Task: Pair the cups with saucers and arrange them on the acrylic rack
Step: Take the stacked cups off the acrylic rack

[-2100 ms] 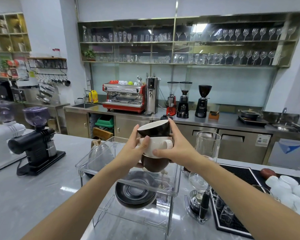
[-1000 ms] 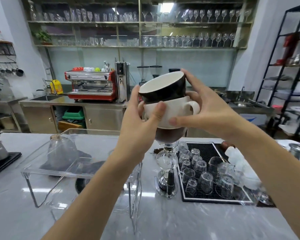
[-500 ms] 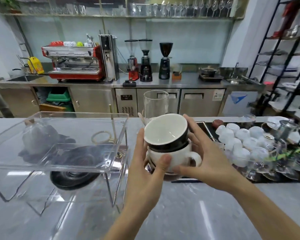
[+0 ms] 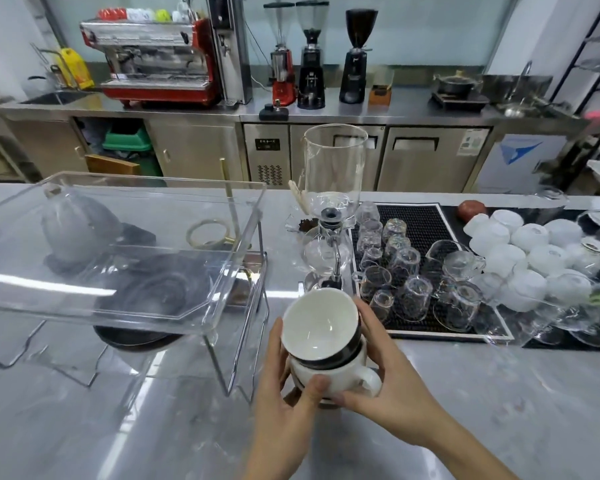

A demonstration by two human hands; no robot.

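Both my hands hold a stack of cups low over the grey counter, right of the acrylic rack (image 4: 222,299). On top is a black cup (image 4: 321,329) with a white inside, nested in a white cup (image 4: 340,374) whose handle points right. A third cup under them is mostly hidden. My left hand (image 4: 284,400) wraps the stack's left side, thumb on the white cup. My right hand (image 4: 392,389) curls round its right side. Dark saucers (image 4: 136,336) lie under the rack's clear upper shelf.
A glass siphon brewer (image 4: 333,209) stands just behind the stack. To its right a black mat (image 4: 423,220) carries several upturned glasses, with white cups (image 4: 520,258) beyond. A grey kettle (image 4: 73,233) sits behind the rack. The back wall counter holds an espresso machine (image 4: 153,60) and grinders.
The stack of cups came down from chest height and right of the rack to just above the counter. My view tilted downward; both hands kept their grip.
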